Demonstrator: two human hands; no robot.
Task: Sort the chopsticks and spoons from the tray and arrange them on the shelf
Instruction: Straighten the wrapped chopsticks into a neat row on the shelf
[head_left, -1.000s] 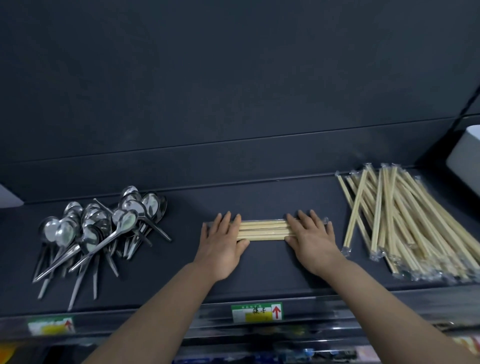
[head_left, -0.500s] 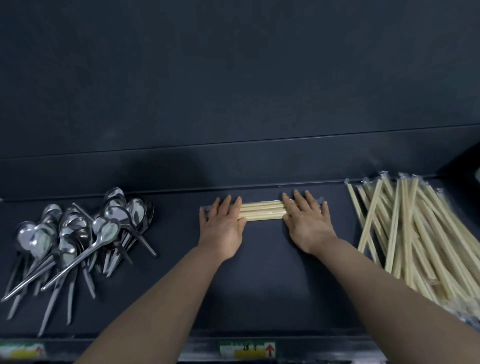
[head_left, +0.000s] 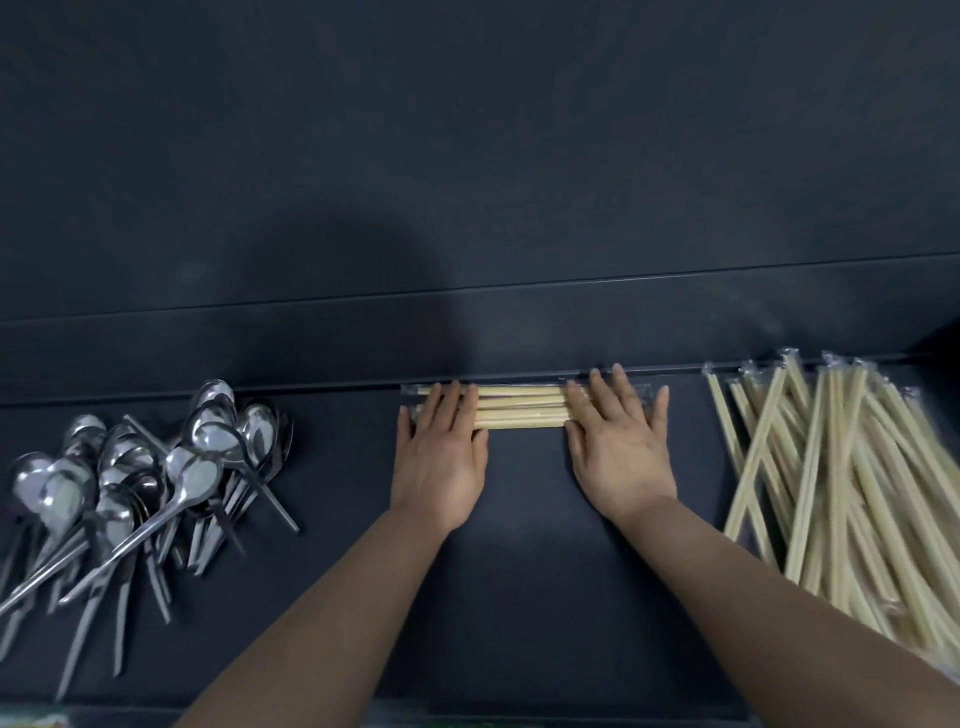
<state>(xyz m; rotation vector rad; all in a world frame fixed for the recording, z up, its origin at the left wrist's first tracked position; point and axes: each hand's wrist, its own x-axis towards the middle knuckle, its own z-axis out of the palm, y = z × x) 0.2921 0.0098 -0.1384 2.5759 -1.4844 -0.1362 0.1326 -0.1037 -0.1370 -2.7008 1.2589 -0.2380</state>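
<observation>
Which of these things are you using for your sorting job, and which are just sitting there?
For the job: row of chopsticks under left hand and right hand; chopstick pile; spoons; shelf.
Just there: back wall; label scrap.

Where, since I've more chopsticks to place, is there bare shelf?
Bare shelf lies between the spoons and the left hand, and between the hands, in front of the bundle. A narrower strip separates the right hand from the crowded pile.
</observation>
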